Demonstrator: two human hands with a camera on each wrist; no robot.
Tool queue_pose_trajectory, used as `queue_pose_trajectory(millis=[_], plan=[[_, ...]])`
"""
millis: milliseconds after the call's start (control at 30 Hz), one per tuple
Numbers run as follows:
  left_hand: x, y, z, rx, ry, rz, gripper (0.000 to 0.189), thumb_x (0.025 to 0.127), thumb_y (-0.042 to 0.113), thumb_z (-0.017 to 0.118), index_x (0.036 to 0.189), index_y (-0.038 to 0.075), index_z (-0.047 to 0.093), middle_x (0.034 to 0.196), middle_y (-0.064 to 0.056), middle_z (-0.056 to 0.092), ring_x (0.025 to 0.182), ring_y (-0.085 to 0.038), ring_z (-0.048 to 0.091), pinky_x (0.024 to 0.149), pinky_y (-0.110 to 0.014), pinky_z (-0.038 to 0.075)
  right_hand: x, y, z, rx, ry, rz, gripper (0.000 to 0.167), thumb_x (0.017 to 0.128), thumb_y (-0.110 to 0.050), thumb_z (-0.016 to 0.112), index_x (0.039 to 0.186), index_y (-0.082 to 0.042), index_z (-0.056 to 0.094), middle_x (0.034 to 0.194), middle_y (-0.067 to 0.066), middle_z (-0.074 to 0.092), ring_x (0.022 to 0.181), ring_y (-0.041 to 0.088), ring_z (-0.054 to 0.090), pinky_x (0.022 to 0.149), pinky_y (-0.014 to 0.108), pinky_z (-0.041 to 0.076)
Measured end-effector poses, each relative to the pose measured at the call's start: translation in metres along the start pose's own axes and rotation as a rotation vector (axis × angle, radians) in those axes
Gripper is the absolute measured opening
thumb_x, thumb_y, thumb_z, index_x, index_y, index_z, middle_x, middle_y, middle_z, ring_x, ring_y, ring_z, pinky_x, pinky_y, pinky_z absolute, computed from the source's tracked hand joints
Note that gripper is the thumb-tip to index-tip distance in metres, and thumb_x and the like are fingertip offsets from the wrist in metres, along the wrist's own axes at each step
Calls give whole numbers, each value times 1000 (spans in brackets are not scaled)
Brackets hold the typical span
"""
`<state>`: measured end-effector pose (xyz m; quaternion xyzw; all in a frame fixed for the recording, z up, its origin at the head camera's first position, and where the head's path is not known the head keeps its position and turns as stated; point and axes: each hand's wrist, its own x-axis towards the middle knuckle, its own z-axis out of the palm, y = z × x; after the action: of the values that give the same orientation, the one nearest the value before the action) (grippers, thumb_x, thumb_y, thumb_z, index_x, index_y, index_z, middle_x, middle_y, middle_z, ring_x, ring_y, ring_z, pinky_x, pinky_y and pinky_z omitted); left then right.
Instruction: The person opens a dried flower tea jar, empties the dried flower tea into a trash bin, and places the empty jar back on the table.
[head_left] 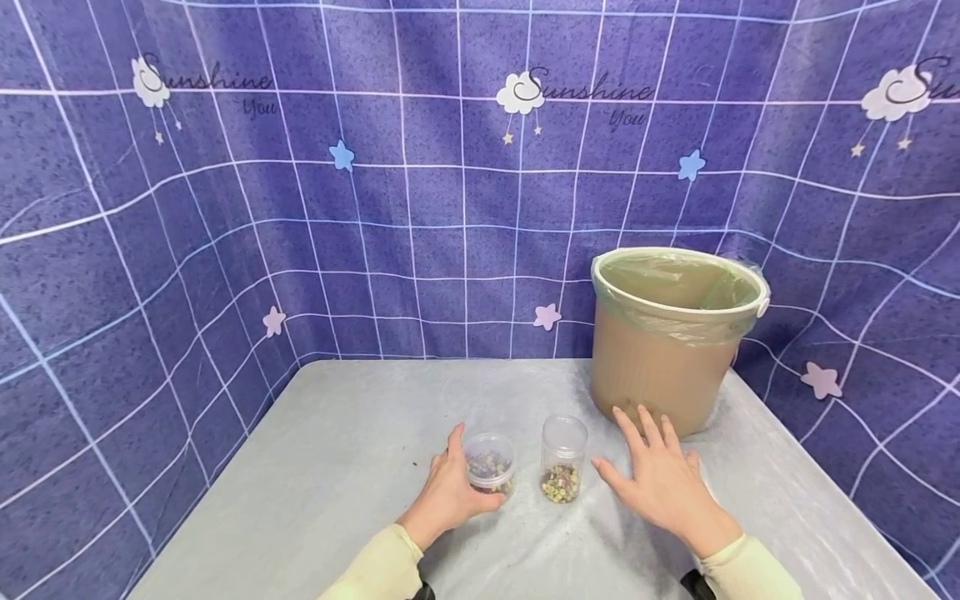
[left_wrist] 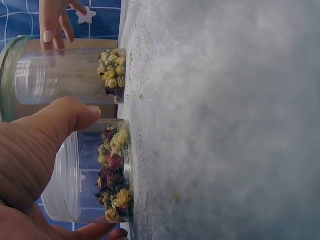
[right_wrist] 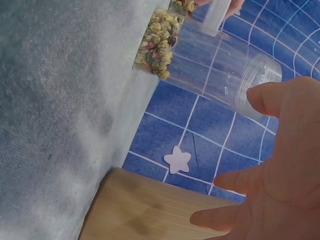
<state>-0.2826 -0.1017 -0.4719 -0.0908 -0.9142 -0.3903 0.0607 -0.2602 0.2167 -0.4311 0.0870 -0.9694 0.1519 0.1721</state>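
My left hand holds a short, wide clear jar by its sides, thumb on one side and fingers on the other. The jar stands on the table and contains dried flower buds, yellow and dark red; a translucent lid covers it. Just right of it, a tall clear jar stands upright with no lid on its threaded mouth, its bottom part filled with mostly yellow dried buds. To the right of this tall jar my right hand hovers with fingers spread and holds nothing.
A beige bin lined with a green plastic bag stands at the table's back right, just beyond my right hand. The table has a pale grey covering with a few small crumbs. Blue gridded curtains hang behind and at both sides.
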Motion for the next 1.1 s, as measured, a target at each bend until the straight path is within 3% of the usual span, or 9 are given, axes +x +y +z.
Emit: queue_pose_trajectory(millis=[300,667,1100], plan=[[3,0,5,-3,34,-7,135,59,38,99,161,3,17,136,-33,55,132,-50,47,102,-61,48,0,1,1,3,0,0,89,93,-77,48,161,-22,36,162,27,34,143,62,29,88,92,28],[5,2,8,2,66,-13,137,55,32,102,159,1,20,133,-34,58,130,-52,49,105,-62,46,0,0,1,1,22,-4,84,94,-68,57,160,-21,37,162,26,35,143,61,30,88,91,29],[5,1,8,-6,67,-48,136,55,33,102,159,3,21,127,-34,58,127,-50,52,100,-61,49,0,0,0,2,16,5,84,94,-69,57,160,-21,36,162,26,34,144,61,30,89,90,30]])
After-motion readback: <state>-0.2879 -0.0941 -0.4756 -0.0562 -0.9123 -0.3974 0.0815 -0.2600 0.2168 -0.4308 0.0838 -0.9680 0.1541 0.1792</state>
